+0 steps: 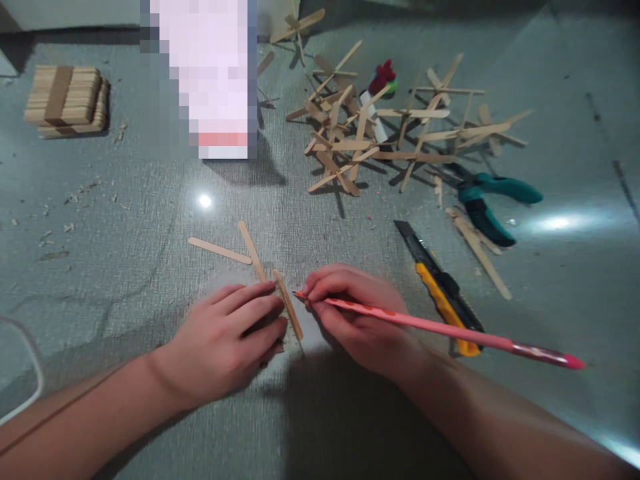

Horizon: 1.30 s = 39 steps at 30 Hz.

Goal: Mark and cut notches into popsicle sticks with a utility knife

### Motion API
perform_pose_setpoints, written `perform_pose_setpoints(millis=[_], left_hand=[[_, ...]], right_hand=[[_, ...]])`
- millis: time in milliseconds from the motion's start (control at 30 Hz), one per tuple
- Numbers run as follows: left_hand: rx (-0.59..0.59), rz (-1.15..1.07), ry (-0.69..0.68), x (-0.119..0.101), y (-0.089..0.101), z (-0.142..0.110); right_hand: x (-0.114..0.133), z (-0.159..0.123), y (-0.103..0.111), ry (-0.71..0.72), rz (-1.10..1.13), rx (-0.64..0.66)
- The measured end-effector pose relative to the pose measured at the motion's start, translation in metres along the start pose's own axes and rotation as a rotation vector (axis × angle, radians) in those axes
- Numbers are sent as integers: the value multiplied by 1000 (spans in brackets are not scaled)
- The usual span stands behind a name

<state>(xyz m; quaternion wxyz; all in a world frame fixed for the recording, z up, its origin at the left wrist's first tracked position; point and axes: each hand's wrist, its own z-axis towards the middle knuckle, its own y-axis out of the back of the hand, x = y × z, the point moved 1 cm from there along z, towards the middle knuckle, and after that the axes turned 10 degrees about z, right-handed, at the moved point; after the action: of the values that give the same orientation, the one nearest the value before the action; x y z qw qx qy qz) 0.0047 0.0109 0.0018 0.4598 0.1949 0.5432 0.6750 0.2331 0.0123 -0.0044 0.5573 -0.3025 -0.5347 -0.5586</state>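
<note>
Right fingers (325,283): pinching pencil (425,322), tip just beside stick (289,307) | Left fingers (257,310): curled down beside stick, firmness of hold can't be told | Stick: between both hands' fingers | Two more sticks (220,251): beyond left fingers | Cutter (440,300): rightward of right fingers | Risk: stick could skid if pencil nudges it under loose left pressure

Orange-spotted pink pencil (440,325), tan sticks (288,305), yellow-and-black cutter (443,297)

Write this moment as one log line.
left hand: beside craft stick | right hand: holding pink pencil, tip near stick | right: utility knife, pliers | upper left: banded stick stack
</note>
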Motion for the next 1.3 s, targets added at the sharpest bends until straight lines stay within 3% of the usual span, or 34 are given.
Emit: perform_pose_setpoints(millis=[1000, 1300], left_hand=[[-1, 8, 2, 0, 3, 2], [-2, 7, -3, -1, 2, 2]], right_hand=[[-2, -1, -1, 12, -12, 17], [-2, -3, -6, -16, -51, -40]])
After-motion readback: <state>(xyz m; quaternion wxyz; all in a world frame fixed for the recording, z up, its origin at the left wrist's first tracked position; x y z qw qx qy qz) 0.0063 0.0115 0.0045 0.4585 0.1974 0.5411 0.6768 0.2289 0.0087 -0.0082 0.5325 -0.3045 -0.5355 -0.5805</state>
